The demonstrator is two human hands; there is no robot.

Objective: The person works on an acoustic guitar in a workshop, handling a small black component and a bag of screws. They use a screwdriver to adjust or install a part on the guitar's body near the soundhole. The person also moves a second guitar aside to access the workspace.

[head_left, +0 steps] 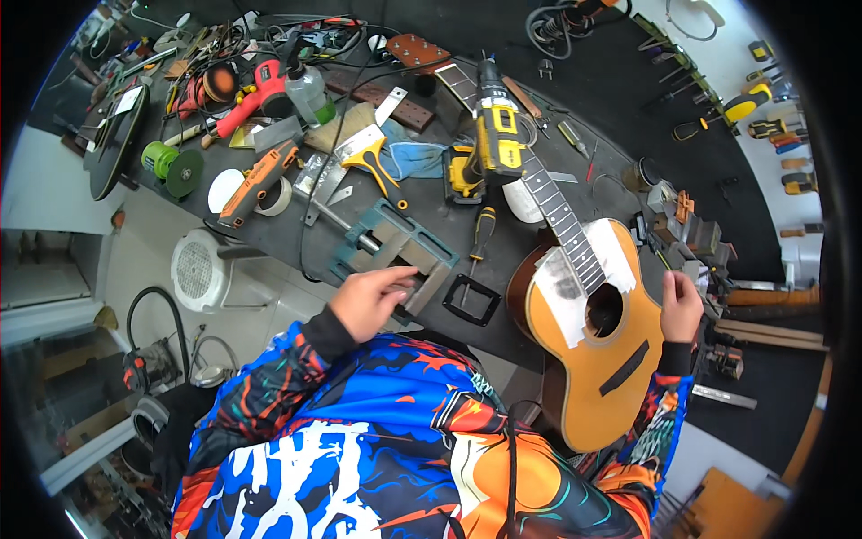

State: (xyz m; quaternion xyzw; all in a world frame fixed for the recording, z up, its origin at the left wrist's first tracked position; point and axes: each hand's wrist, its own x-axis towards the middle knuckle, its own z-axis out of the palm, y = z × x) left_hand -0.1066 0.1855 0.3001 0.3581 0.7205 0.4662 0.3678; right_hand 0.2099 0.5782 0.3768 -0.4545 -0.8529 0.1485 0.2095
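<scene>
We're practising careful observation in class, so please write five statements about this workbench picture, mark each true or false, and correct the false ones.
1. The left hand is at the vise. True.
2. The right hand grips the drill. False: the right hand is beside the guitar, away from the drill.
3. A screwdriver lies between the vise and the guitar. True.
4. The guitar lies face down. False: its front faces up.
5. The yellow-and-black brush is right of the drill. False: the yellow-and-black brush is left of it.
</scene>
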